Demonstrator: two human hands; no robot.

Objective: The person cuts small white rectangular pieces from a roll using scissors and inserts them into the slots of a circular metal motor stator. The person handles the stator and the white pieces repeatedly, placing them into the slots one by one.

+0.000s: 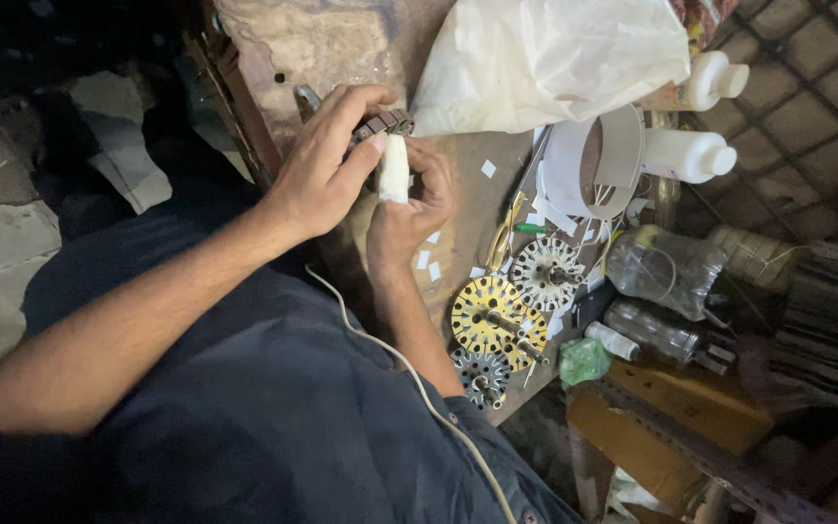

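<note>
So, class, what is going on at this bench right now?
A person holds a slotted metal motor core in the left hand, while the right hand presses a white paper strip against it. Three more round slotted cores lie on the wooden bench, beside white bottles and paper scraps.

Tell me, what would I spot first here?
Two hands, left and right, meet in the middle over a slotted metal core and a white strip. To their right on the bench lie toothed discs; the yellow disc stands out. A big white bag sits at the top.
</note>
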